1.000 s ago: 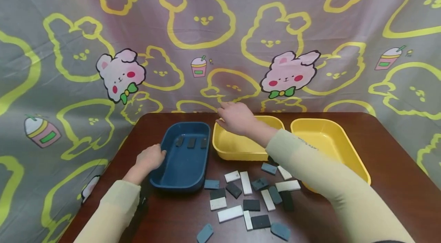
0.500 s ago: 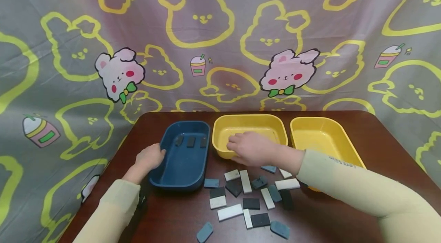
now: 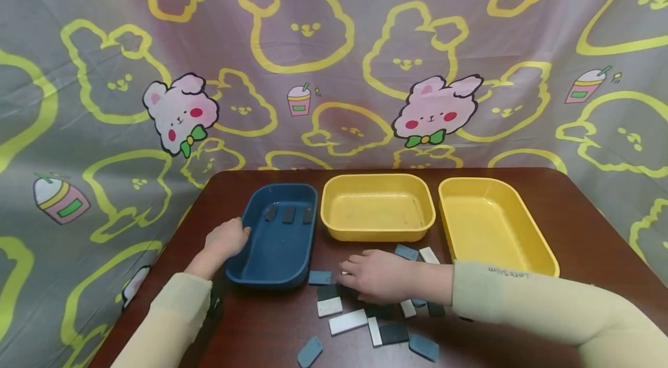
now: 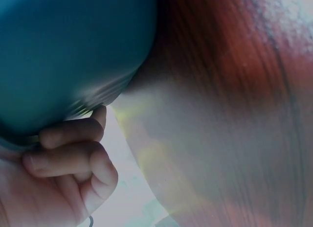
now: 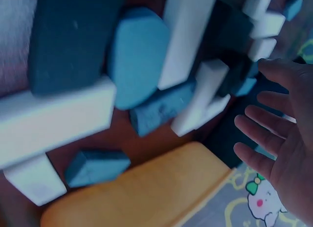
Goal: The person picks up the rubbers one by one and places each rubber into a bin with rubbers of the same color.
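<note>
My left hand (image 3: pixel 227 239) grips the left rim of a blue tray (image 3: pixel 268 284); in the left wrist view its fingers (image 4: pixel 73 158) curl against the tray's outer side. Three dark blocks (image 3: pixel 289 215) lie in the tray's far part. My right hand (image 3: pixel 378 276) hovers low over scattered flat, eraser-like blocks, hiding several of them. In the right wrist view its fingers (image 5: pixel 261 134) are spread and loosely bent, and the thumb is near a dark block (image 5: pixel 237 73). No block shows between them. Nearby lie a white block (image 3: pixel 348 321) and a blue-grey block (image 3: pixel 320 277).
One yellow tray (image 3: pixel 378 235) stands behind the blocks, and another yellow tray (image 3: pixel 532 223) is at the right. More blocks, such as a blue-grey one (image 3: pixel 310 352) and a black one (image 3: pixel 394 334), lie toward the front. A patterned curtain (image 3: pixel 334 66) hangs behind the table.
My right hand has come down from over the middle yellow tray, toward me, to the scattered blocks. The left hand and the blue tray have stayed in place.
</note>
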Available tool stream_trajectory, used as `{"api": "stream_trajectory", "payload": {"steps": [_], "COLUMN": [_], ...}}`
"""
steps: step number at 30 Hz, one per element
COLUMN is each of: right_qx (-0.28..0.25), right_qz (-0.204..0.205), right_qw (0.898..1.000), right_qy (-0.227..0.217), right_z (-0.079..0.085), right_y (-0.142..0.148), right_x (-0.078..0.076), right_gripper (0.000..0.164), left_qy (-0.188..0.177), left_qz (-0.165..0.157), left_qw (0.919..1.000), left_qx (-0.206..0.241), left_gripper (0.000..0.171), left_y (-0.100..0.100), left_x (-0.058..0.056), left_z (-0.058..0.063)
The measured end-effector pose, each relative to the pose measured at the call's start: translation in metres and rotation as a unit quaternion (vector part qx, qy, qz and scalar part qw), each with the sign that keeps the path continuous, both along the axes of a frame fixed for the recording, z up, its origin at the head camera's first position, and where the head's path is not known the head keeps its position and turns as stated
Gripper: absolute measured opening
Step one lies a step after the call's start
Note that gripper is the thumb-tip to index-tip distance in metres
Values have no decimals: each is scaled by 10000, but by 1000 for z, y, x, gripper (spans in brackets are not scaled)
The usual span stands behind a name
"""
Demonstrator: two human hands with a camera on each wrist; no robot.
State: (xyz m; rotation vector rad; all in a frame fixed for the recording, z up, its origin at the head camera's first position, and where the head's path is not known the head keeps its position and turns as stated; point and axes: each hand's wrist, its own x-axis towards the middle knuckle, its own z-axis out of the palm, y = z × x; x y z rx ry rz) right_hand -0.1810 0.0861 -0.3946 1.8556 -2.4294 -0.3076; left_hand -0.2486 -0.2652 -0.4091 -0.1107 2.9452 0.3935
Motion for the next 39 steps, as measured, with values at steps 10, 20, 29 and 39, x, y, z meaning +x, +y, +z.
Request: {"api": "stream_trajectory", "payload": {"steps": [10,20,29,39], "right_qx": [230,-68,-134,-384], "right_qz": [148,-86,-250,-250], "right_qw": [9994,9997,9981,9965], "right_qy": [227,-203,-541,-695], "right_z": [-22,-22,-23,-21], "right_y": [-2,-8,-9,-8], "right_x": [3,-3,-6,-8], "right_gripper": [38,27,36,35], "left_qy": [10,11,47,49], "left_qz": [-38,40,-2,27], "left_qw": [10000,10000,9999,10000], "left_qx": [-12,-46,-92,-72], "left_gripper": [35,35,35,35], "left_y": [0,0,0,-1], "left_x": [2,1,1,-1], "left_z": [1,0,1,-2]}}
